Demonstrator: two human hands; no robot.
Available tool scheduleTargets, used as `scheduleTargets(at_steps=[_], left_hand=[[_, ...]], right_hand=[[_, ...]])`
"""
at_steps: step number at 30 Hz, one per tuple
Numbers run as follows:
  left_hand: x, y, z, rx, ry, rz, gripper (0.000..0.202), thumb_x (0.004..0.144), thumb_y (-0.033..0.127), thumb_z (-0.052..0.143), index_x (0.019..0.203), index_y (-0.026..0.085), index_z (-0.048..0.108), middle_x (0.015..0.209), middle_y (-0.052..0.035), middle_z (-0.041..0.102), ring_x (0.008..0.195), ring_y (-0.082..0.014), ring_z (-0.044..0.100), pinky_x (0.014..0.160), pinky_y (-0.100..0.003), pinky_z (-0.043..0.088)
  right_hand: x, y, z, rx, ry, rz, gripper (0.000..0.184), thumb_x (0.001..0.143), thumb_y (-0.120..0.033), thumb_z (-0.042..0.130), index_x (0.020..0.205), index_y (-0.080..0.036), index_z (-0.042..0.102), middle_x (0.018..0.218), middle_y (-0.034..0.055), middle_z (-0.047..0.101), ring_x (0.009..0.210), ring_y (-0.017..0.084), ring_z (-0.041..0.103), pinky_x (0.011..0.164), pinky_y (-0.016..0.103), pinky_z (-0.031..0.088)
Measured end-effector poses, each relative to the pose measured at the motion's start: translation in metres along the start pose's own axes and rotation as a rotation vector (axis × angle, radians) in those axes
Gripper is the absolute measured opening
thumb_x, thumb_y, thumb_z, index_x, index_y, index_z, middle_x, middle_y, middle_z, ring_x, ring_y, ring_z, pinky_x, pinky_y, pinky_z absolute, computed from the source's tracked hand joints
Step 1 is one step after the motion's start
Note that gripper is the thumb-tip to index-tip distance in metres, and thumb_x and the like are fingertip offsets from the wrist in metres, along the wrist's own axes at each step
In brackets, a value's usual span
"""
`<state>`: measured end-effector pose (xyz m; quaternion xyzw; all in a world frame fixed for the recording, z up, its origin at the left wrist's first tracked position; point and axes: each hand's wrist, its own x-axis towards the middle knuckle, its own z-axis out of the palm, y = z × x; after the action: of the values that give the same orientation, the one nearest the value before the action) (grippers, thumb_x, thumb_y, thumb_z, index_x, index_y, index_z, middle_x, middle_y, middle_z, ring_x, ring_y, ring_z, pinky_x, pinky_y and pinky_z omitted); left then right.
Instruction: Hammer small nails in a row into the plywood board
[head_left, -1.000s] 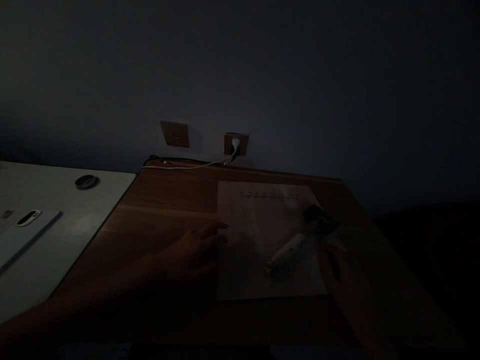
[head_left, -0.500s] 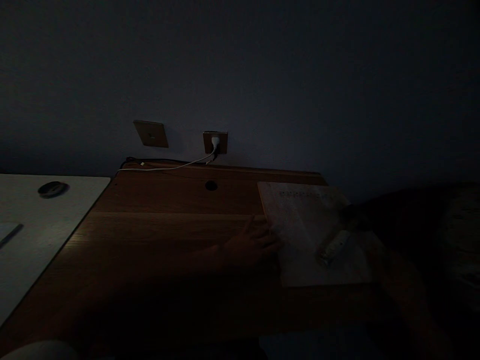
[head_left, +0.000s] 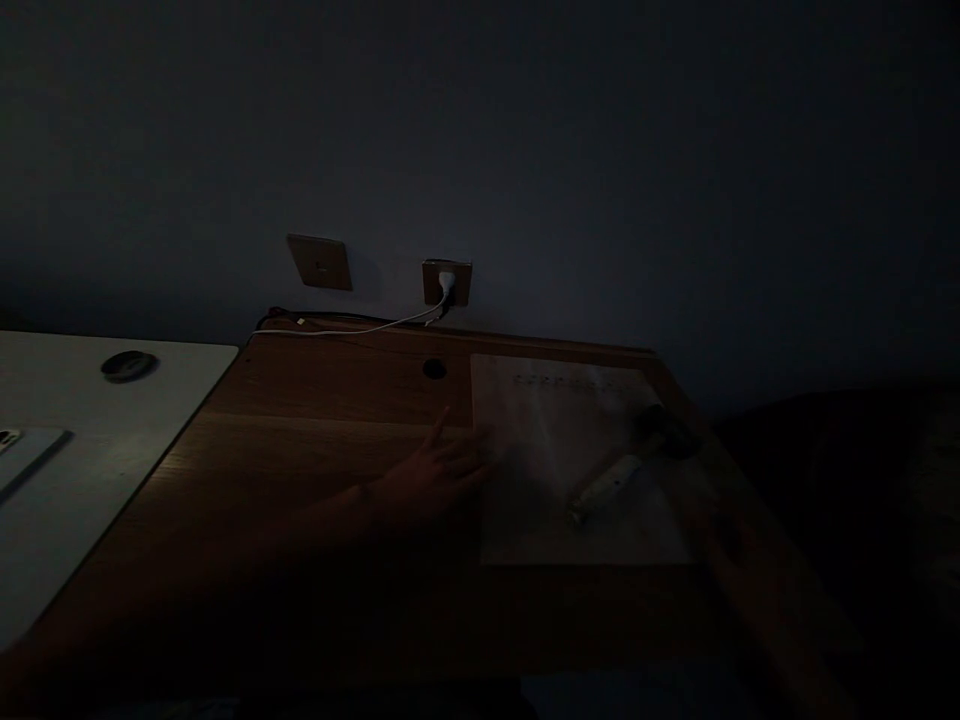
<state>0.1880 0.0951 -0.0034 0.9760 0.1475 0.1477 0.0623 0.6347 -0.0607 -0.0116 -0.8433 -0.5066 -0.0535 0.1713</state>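
Hammer-shaped tool lies on a pale panel, to the right of the left grip and to the far left of the right grip. Its whitish handle slants down toward the near side, on the left grip's side, while its dark head sits at the panel's right edge, beyond the right grip. The left grip is spread open and holds nothing, its thumb raised away from the other fingers, which reach the panel's left edge; whether they press on it or just hover over it is unclear. Beside the panel's near right corner, the right grip is too dark and blurred to tell if it is open or closed. A row of small marks runs along the panel's far edge, beyond both grips. Under the panel stretches a brown wooden bench, with a round hole directly beyond the left grip. Farther beyond that grip, a white cable leads to a wall socket. Well left of it, a dark round object rests on a white surface.
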Motion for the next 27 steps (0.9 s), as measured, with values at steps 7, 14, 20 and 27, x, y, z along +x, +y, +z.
scheduleTargets(at_steps=[7, 14, 20, 27], left_hand=[[-0.112, -0.011, -0.040, 0.018, 0.074, -0.273, 0.046, 0.101, 0.019, 0.058, 0.147, 0.022, 0.062, 0.146, -0.0131, 0.071, 0.146, -0.0314, 0.060, 0.135, -0.071, 0.009], [-0.174, -0.004, -0.070, 0.050, 0.084, -0.425, 0.050, 0.101, 0.019, 0.051, 0.147, 0.032, 0.064, 0.148, -0.0053, 0.070, 0.136, -0.0288, 0.067, 0.136, -0.068, 0.013], [-0.123, -0.042, -0.101, 0.032, 0.060, -0.464, 0.026, 0.103, 0.030, 0.056, 0.115, 0.029, 0.079, 0.108, -0.0053, 0.081, 0.104, -0.0249, 0.075, 0.105, -0.047, 0.057], [-0.015, -0.107, -0.141, 0.058, -0.035, -0.568, 0.023, 0.096, 0.024, 0.065, 0.115, 0.017, 0.075, 0.118, -0.0101, 0.075, 0.097, -0.0206, 0.072, 0.086, -0.031, 0.055]], right_hand=[[-0.055, -0.068, 0.018, 0.113, -0.075, -0.230, 0.049, 0.096, -0.059, 0.047, 0.122, -0.029, 0.075, 0.115, 0.0194, 0.078, 0.110, 0.044, 0.073, 0.088, 0.060, 0.058], [-0.034, -0.109, 0.015, 0.111, -0.166, -0.324, 0.047, 0.096, -0.057, 0.042, 0.109, -0.031, 0.078, 0.108, 0.0171, 0.082, 0.088, 0.039, 0.077, 0.073, 0.055, 0.059], [0.055, -0.196, -0.024, 0.147, -0.025, -0.321, 0.044, 0.097, -0.056, 0.047, 0.103, -0.024, 0.077, 0.103, 0.0165, 0.081, 0.090, 0.036, 0.075, 0.081, 0.050, 0.056], [0.135, -0.298, -0.022, 0.253, -0.116, -0.482, 0.020, 0.093, -0.037, 0.065, 0.081, -0.024, 0.074, 0.085, 0.0093, 0.076, 0.082, 0.028, 0.071, 0.081, 0.043, 0.052]])
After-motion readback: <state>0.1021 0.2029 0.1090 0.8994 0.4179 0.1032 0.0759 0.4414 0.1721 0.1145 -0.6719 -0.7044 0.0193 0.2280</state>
